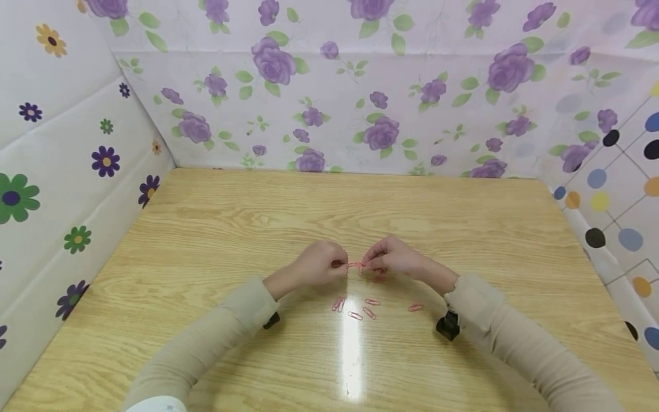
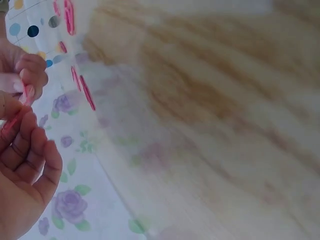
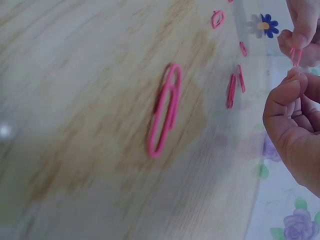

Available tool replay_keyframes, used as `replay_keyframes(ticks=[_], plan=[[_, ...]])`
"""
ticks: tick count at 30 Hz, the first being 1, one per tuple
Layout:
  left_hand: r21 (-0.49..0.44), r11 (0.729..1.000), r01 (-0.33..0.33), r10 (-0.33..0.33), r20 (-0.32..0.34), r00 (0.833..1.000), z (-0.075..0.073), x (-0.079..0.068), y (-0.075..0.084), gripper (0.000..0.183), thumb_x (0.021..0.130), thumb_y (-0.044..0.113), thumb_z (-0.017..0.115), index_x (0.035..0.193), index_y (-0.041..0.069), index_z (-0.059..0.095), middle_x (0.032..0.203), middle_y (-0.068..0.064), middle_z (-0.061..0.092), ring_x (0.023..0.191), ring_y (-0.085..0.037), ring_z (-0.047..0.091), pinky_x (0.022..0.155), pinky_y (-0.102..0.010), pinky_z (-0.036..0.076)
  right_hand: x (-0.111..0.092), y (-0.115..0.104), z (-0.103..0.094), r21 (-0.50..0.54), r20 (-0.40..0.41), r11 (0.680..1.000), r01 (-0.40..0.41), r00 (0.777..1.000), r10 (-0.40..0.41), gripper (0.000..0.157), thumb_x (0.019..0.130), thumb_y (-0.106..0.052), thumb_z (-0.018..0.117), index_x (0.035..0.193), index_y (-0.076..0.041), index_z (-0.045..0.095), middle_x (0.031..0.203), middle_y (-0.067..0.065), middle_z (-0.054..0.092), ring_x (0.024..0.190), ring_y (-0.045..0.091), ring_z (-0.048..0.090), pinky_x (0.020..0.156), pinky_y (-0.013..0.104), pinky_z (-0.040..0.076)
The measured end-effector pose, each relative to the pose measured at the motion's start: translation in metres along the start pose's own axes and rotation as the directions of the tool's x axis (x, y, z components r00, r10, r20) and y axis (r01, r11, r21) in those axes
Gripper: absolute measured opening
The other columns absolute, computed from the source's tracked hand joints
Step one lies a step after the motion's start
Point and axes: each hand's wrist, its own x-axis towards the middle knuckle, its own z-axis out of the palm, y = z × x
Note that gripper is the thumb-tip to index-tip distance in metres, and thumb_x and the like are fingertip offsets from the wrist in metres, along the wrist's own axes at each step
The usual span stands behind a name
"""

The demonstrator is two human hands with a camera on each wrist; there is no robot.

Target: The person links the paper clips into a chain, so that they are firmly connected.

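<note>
My left hand (image 1: 320,264) pinches a pink paper clip (image 1: 353,264) between thumb and forefinger. Facing it, my right hand (image 1: 399,258) pinches pink wire at the other end, with the fingertips of both hands close together. More pink clip wire (image 1: 380,271) shows beneath the right fingers. In the right wrist view the held clip (image 3: 296,56) spans the small gap between the hands. Part of the held wire is hidden by the fingers, and I cannot tell how the clips are joined. Both hands are held over the wooden table (image 1: 247,212).
Loose pink paper clips lie nearer me: an overlapping group (image 1: 338,304), several single ones such as this clip (image 1: 355,315), and one clip (image 1: 415,308) off to the right. Flowered cloth (image 1: 329,109) walls the table's back; patterned sheets line both sides.
</note>
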Motion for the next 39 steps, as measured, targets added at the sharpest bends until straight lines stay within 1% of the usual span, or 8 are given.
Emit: replay_keyframes(ticks=[4, 7, 12, 14, 19, 22, 31, 39], plan=[[-0.156, 0.985, 0.070, -0.070, 0.006, 0.998, 0.001, -0.004, -0.005, 0.013, 0.077, 0.006, 0.059, 0.065, 0.010, 0.063, 0.060, 0.007, 0.052, 0.056, -0.004, 0.041, 0.052, -0.017, 0.035, -0.001, 0.001, 0.000, -0.005, 0.009, 1.000, 0.024, 1.000, -0.024, 0.014, 0.083, 0.004, 0.057, 0.091, 0.014, 0.062, 0.066, 0.006, 0.054, 0.057, 0.012, 0.047, 0.055, 0.026, 0.042], [-0.338, 0.933, 0.128, -0.133, 0.009, 0.991, 0.001, -0.007, -0.006, 0.015, 0.076, 0.003, 0.060, 0.062, 0.009, 0.061, 0.061, 0.005, 0.054, 0.057, -0.005, 0.046, 0.054, -0.018, 0.040, -0.001, 0.000, 0.001, 0.001, 0.025, 0.999, 0.040, 0.999, -0.040, 0.014, 0.084, 0.002, 0.058, 0.092, 0.013, 0.063, 0.069, 0.010, 0.056, 0.058, 0.011, 0.046, 0.055, 0.026, 0.042], [-0.586, 0.784, 0.202, -0.210, 0.056, 0.976, -0.003, -0.008, -0.001, 0.033, 0.075, -0.008, 0.058, 0.052, 0.008, 0.041, 0.067, -0.006, 0.062, 0.066, -0.013, 0.059, 0.061, -0.021, 0.048, 0.001, -0.004, 0.005, -0.013, 0.029, 0.999, 0.049, 0.998, -0.049, 0.015, 0.084, 0.000, 0.059, 0.093, 0.010, 0.065, 0.080, 0.022, 0.061, 0.063, 0.010, 0.050, 0.058, 0.025, 0.044], [-0.667, 0.702, 0.250, -0.248, 0.099, 0.964, -0.003, -0.008, 0.000, 0.038, 0.076, -0.012, 0.057, 0.053, 0.008, 0.033, 0.071, -0.013, 0.064, 0.070, -0.024, 0.063, 0.065, -0.026, 0.051, 0.001, -0.006, 0.007, -0.020, 0.025, 0.998, 0.052, 0.998, -0.051, 0.015, 0.084, 0.000, 0.059, 0.094, 0.010, 0.064, 0.082, 0.023, 0.062, 0.065, 0.011, 0.053, 0.059, 0.025, 0.045], [-0.755, 0.549, 0.359, -0.325, 0.203, 0.924, 0.000, -0.008, -0.004, 0.007, 0.078, -0.015, 0.056, 0.076, -0.010, 0.052, 0.076, -0.024, 0.062, 0.069, -0.035, 0.063, 0.064, -0.035, 0.053, 0.000, -0.010, 0.011, -0.031, 0.007, 0.998, 0.058, 0.998, -0.058, 0.014, 0.084, 0.002, 0.059, 0.093, 0.011, 0.064, 0.082, 0.021, 0.064, 0.067, 0.017, 0.056, 0.059, 0.026, 0.047], [-0.726, 0.555, 0.405, -0.340, 0.247, 0.908, 0.000, -0.010, -0.005, 0.017, 0.080, -0.011, 0.055, 0.097, -0.014, 0.059, 0.080, -0.026, 0.062, 0.064, -0.021, 0.063, 0.063, -0.032, 0.053, 0.000, -0.011, 0.012, -0.040, -0.013, 0.997, 0.064, 0.998, -0.064, 0.014, 0.084, 0.002, 0.058, 0.094, 0.011, 0.064, 0.081, 0.022, 0.063, 0.067, 0.020, 0.057, 0.060, 0.029, 0.048], [-0.657, 0.563, 0.501, -0.373, 0.339, 0.864, 0.001, -0.011, -0.003, 0.018, 0.086, 0.003, 0.057, 0.096, -0.010, 0.066, 0.087, -0.020, 0.065, 0.066, -0.008, 0.054, 0.059, -0.020, 0.044, 0.002, -0.009, 0.015, -0.073, -0.087, 0.997, 0.039, 0.995, -0.045, 0.019, 0.086, -0.002, 0.056, 0.100, 0.010, 0.061, 0.077, 0.021, 0.063, 0.068, 0.028, 0.059, 0.060, 0.033, 0.050], [-0.613, 0.656, 0.440, -0.321, 0.302, 0.898, 0.002, -0.009, -0.006, 0.018, 0.088, 0.009, 0.059, 0.091, -0.007, 0.067, 0.084, -0.017, 0.066, 0.067, -0.008, 0.051, 0.059, -0.020, 0.040, 0.003, -0.008, 0.015, -0.046, -0.105, 0.999, 0.026, 0.994, -0.031, 0.021, 0.085, -0.002, 0.057, 0.102, 0.011, 0.059, 0.075, 0.023, 0.061, 0.067, 0.028, 0.058, 0.060, 0.033, 0.049]])
